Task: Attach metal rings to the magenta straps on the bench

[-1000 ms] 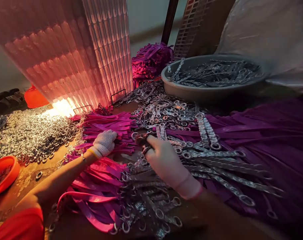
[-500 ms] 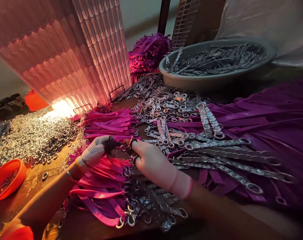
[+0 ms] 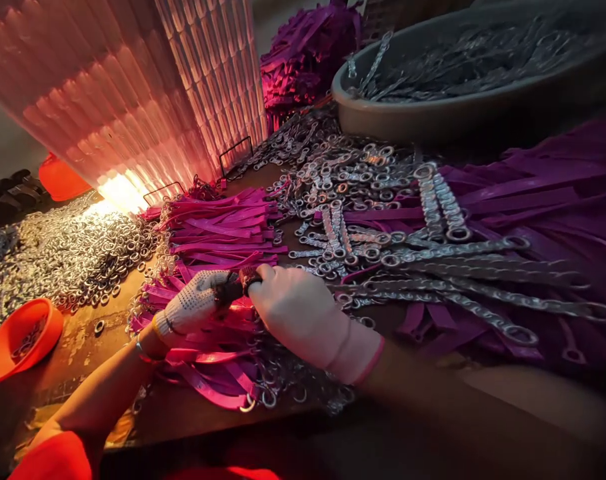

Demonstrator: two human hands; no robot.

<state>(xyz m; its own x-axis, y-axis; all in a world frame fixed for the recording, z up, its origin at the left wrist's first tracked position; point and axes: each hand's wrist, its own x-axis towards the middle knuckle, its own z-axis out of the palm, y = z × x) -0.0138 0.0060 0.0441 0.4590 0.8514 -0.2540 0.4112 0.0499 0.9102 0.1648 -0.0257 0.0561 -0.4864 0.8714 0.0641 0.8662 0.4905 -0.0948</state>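
Observation:
My left hand (image 3: pixel 191 304), in a pale dotted glove with dark fingertips, is closed near the middle of the view. My right hand (image 3: pixel 297 310), in a pale glove with dark fingertips, is closed against the left one's fingertips. Whatever they pinch between them is hidden by the fingers. Beneath both hands lie magenta straps (image 3: pixel 217 393), some with metal rings (image 3: pixel 269 399) at their right ends. Another row of magenta straps (image 3: pixel 223 230) lies just beyond. Flat metal chain strips (image 3: pixel 483 293) with ring ends lie to the right of my right hand.
Loose metal rings (image 3: pixel 73 260) are heaped at left, beside an orange bowl (image 3: pixel 53 333). A bright lamp (image 3: pixel 120 192) glows before a ribbed translucent panel (image 3: pixel 133 100). A large grey basin (image 3: pixel 407 117) of chain strips stands back right, near purple straps (image 3: pixel 557 173) and a magenta bundle (image 3: pixel 307 53).
My hands have drawn closer together, and the small ring glimpsed between the fingertips is now covered. The view has tilted down a little, so the background sits higher.

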